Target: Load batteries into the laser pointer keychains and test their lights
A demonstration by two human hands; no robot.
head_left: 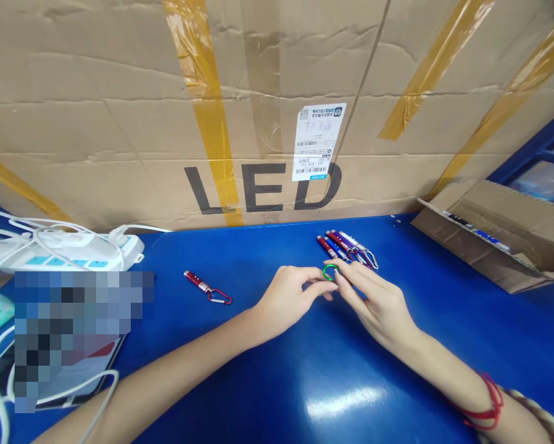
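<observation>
Both hands meet over the blue table at a small green carabiner clip [326,269]. My left hand [289,293] pinches its left side between thumb and fingers. On the other side, my right hand [381,299] has its fingertips closed on it. Fingers hide whatever may be attached to the clip. Just behind the hands lie several small keychain flashlights [332,245] in red, blue, purple and silver, with carabiner clips at their ends. A single red keychain flashlight [197,282] with a red clip rests apart, left of my left hand.
A large taped cardboard box [268,129] marked LED walls off the back. At right stands an open cardboard box [471,256] with similar items inside. White power strips [73,253] and loose cables crowd the left, beside a partly blurred-out phone-like device [85,385].
</observation>
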